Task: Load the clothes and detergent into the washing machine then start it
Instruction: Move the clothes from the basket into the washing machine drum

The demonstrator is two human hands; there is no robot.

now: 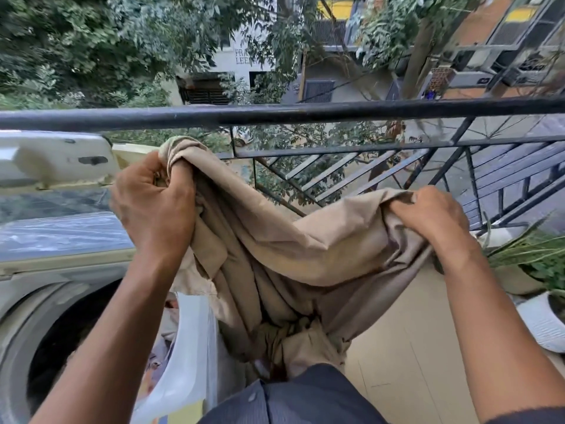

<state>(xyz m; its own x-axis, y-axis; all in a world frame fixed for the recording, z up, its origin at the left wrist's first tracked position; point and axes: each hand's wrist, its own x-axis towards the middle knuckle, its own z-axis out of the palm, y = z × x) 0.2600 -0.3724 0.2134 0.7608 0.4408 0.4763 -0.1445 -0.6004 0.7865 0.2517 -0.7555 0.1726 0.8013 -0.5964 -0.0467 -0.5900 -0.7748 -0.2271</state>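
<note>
A beige garment (275,246) hangs stretched between both of my hands at chest height, sagging in the middle and bunched at its lower end. My left hand (153,203) grips one bunched end of it, up near the washing machine's top. My right hand (428,215) grips the other end, lower and to the right. The washing machine (46,289) stands at the left, its round drum opening (61,341) dark and facing me. No detergent is in sight.
A white plastic basket (189,347) with more clothes stands below the garment, beside the machine. A black metal balcony railing (305,113) runs across just ahead. Potted plants (535,264) sit on the tiled floor at the right.
</note>
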